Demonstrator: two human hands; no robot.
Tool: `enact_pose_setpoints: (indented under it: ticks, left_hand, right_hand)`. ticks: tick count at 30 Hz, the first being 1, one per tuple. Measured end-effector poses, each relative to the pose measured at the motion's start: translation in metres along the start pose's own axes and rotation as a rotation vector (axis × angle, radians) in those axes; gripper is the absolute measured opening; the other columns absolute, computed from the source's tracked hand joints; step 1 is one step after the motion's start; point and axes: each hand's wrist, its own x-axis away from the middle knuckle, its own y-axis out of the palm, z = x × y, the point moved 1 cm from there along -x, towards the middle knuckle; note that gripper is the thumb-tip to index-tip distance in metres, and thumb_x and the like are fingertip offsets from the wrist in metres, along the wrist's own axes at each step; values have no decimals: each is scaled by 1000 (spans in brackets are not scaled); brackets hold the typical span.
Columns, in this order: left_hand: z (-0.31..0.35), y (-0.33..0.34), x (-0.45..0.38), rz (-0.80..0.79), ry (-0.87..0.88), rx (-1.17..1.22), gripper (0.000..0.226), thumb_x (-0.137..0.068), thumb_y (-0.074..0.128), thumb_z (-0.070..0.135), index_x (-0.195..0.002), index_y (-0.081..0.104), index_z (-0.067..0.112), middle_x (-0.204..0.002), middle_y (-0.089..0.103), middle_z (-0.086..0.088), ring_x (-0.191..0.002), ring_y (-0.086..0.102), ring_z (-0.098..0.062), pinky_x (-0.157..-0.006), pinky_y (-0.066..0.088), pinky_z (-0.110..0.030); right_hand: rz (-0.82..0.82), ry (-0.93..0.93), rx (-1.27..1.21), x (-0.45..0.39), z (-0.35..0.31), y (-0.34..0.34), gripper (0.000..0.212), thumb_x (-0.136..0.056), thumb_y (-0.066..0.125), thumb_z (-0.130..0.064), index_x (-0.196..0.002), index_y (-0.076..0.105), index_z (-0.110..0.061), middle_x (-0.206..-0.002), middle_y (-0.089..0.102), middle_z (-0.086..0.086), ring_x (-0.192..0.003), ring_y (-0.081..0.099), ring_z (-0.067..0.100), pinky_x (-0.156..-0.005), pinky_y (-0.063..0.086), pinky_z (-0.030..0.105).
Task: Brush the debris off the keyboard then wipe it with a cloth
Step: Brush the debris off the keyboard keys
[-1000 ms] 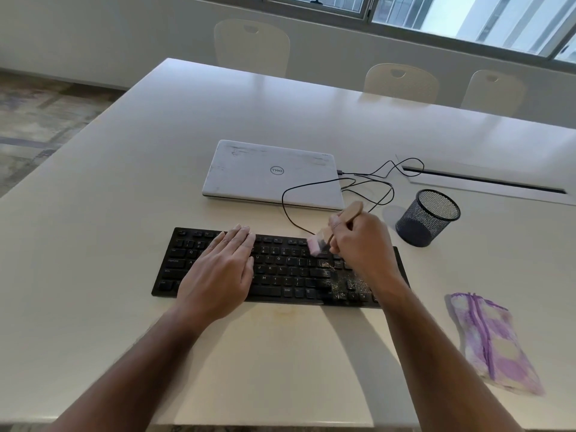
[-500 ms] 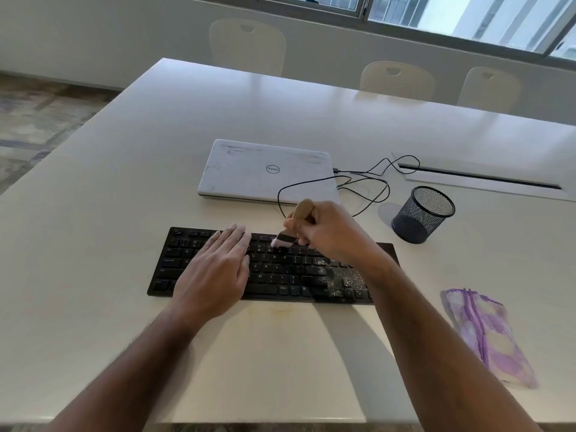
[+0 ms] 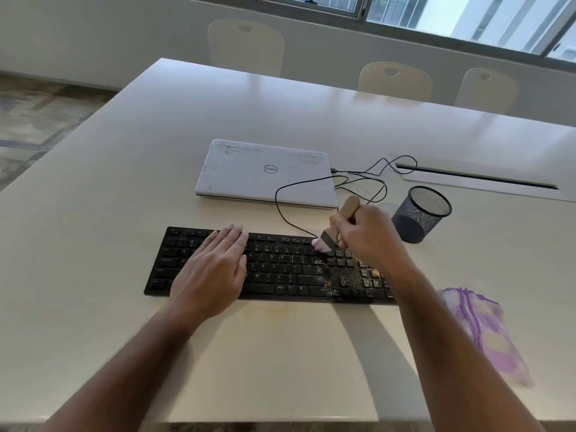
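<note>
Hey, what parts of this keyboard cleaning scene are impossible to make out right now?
Head view only:
- Keyboard right end: covered by the right hand and forearm.
- Keys under the left hand: hidden.
- Brush handle middle: inside the right hand's grip.
- Key legends: too small.

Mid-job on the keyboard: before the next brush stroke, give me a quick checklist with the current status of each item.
1. Brush held by right hand: ok.
2. Bristles on the keys: ok, at the top rows.
3. Left hand flat, steadying the keyboard: ok.
4. Debris cleared: not ok, still thick on the right end.
5. Cloth ready at the right: ok.
6. Cable clear of the brush: cannot tell.
</note>
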Motion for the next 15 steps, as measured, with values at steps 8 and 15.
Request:
enact_pose_setpoints:
  ticks: [8, 15]
  left_hand:
    - [0, 1, 1, 3, -2, 8, 59, -102, 26, 35, -154, 40, 11, -162, 35, -5, -153, 23, -12, -126, 19, -34]
    - [0, 0, 0, 3, 2, 3, 59, -102, 27, 34, -154, 40, 10, -161, 37, -6, -153, 24, -13, -126, 20, -35]
  right_hand:
    - [-8, -34, -5, 23, -11, -7, 28, -105, 63, -32, -82, 68, -17, -69, 69, -2, -66, 67, 23, -60, 52, 36]
    - [-267, -285, -173, 20, -57, 19, 20, -101, 70, -25, -84, 70, -35, -94, 75, -16, -77, 69, 24, -80, 61, 44]
